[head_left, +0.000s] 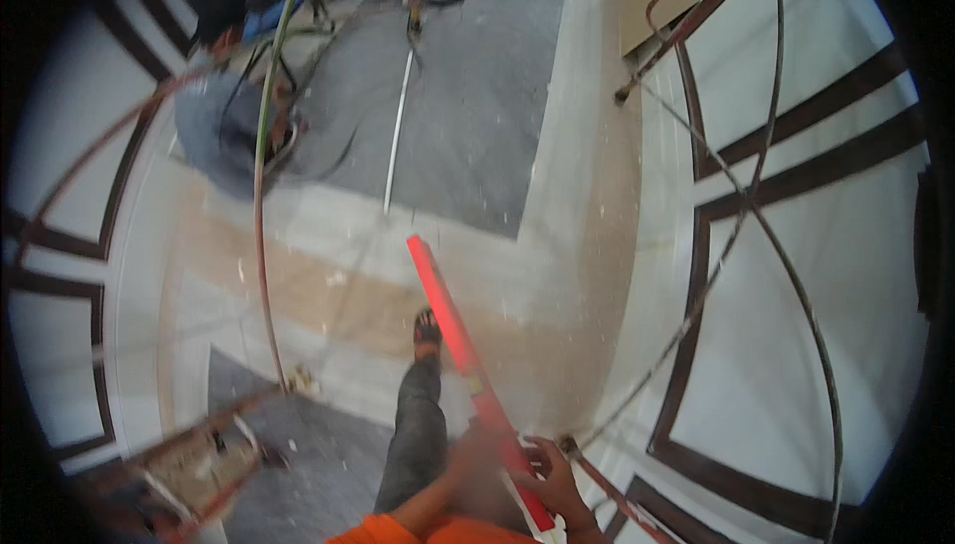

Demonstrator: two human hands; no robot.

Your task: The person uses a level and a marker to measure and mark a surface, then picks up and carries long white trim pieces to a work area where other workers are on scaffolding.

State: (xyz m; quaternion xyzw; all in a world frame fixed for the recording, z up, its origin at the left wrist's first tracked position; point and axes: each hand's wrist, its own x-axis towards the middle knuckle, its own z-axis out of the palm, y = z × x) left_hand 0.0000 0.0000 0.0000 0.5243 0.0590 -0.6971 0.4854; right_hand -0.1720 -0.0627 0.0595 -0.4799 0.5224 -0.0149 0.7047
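I have both hands at one long red bar (443, 300), which looks like a spirit level, and it slants in front of my body, with its far end up and a little to the left. My right hand (557, 484) is grasping it near the lower end, the fingers bent against its right edge. My left hand (476, 453) is beside the bar on the other side, but it is blurred, so I cannot tell how its fingers are closed. Midway along the bar there is a pale patch (476, 383), too unclear for reading. My sandalled foot (427, 327) shows just left of the bar, on the tan and whitish floor (557, 335). Beyond the far end, a thin white strip (400, 131) lies over the grey floor covering (477, 106). To the right, scaffold tubes (796, 295) cross before white wall panels (865, 266) with dark brown mouldings (686, 365).
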